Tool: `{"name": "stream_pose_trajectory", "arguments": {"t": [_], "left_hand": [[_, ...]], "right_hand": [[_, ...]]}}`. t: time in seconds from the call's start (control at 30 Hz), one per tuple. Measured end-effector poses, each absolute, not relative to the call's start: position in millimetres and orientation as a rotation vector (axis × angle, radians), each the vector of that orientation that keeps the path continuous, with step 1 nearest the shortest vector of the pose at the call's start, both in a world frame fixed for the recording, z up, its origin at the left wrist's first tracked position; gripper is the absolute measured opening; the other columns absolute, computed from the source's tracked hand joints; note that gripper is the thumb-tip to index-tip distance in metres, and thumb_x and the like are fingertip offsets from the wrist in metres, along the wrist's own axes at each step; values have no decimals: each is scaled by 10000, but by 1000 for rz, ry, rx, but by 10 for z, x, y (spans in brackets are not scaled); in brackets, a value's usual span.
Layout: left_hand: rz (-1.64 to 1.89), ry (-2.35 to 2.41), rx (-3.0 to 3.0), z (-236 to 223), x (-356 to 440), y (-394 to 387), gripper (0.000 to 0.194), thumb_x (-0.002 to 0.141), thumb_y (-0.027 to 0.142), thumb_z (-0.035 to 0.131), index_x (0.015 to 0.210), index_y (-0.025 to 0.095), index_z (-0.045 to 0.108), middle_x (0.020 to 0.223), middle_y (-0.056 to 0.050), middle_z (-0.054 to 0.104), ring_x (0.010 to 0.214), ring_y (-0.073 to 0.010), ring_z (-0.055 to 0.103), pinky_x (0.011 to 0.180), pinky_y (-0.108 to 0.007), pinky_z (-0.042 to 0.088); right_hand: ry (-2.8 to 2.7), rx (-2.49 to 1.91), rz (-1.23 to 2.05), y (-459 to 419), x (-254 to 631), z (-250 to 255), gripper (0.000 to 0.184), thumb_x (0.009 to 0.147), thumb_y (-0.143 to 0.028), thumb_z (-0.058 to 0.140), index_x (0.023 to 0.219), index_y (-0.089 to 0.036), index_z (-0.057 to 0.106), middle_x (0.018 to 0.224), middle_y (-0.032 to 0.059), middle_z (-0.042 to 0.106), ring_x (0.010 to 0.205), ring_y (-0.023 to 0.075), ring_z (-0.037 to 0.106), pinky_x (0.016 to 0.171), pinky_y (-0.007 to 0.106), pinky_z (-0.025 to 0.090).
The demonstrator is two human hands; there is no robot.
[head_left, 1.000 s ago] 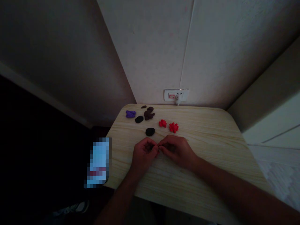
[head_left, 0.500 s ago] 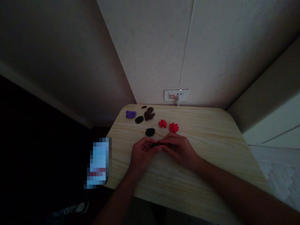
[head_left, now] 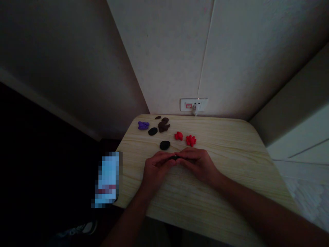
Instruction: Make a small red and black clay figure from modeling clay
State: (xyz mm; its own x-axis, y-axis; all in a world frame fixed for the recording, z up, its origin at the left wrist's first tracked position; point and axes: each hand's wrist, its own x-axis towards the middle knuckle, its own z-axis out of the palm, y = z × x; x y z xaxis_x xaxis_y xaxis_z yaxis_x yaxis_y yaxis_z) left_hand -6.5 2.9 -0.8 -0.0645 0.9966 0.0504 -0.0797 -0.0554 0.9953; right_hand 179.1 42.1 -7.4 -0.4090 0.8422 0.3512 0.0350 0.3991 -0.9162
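My left hand [head_left: 157, 168] and my right hand [head_left: 196, 162] meet fingertip to fingertip over the table, both closed on a small piece of black modelling clay [head_left: 175, 157]. Most of that piece is hidden by the fingers. Just beyond them lies a flat black clay oval [head_left: 165, 145], with a second black oval [head_left: 153, 131] farther back. Two lumpy red clay shapes, a smaller one [head_left: 178, 136] and a flower-like one [head_left: 191, 140], rest in front of my right hand. Toward the back left sit a brown clay figure [head_left: 163, 125], a small brown bit [head_left: 158, 117] and a purple clay shape [head_left: 143, 125].
The pale wooden table [head_left: 231, 147] stands against a wall with a socket [head_left: 193, 104] and a plug in it. A pixelated bright patch [head_left: 107, 180] shows at the table's left edge. A shoe [head_left: 88, 227] is at lower left, and a pale cabinet [head_left: 303, 130] on the right.
My fingers have shifted from a tight pinch to straighter, flatter fingers around the black clay, and a bit of it shows between them. The pieces on the table have stayed put.
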Motion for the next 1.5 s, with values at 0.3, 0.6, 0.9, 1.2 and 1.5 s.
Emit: {"name": "stream_pose_trajectory", "arguments": {"t": [0.3,0.6,0.9,1.2,1.5], "left_hand": [[1270,1222,1099,1,-62,31,138,782,234,814,913,196,834,845,-51,809,689,-176,729,695,-286,603],[1293,1191,1147,-5,-69,33,209,779,254,818,976,187,827,945,-69,806,817,-198,743,741,-287,600],[1380,1265,993,-38,-57,62,254,727,243,855,963,165,802,944,-75,823,861,-208,772,820,-310,615],[1286,1189,970,-30,-80,51,148,667,190,886,782,176,793,780,-28,803,737,-157,739,725,-231,578],[1248,1255,1052,10,-90,34,117,706,223,838,811,175,826,693,-37,787,640,-165,723,649,-232,585]], "right_hand": [[-1909,-754,889,368,1762,-33,210,936,-227,677,1105,-224,801,884,68,783,721,164,721,665,274,588],[-1670,-846,1145,339,1699,-92,166,887,-246,721,1034,-196,781,834,53,809,703,168,766,652,253,624],[-1612,-790,1295,358,1742,-98,213,909,-279,735,1106,-241,806,1057,75,818,914,204,784,821,312,634],[-1418,-760,1456,422,1723,-135,99,763,-283,878,853,-259,845,824,23,803,742,143,739,709,235,589],[-1441,-738,1575,420,1739,-114,176,795,-293,859,965,-251,843,865,34,779,793,165,743,765,280,596]]}}
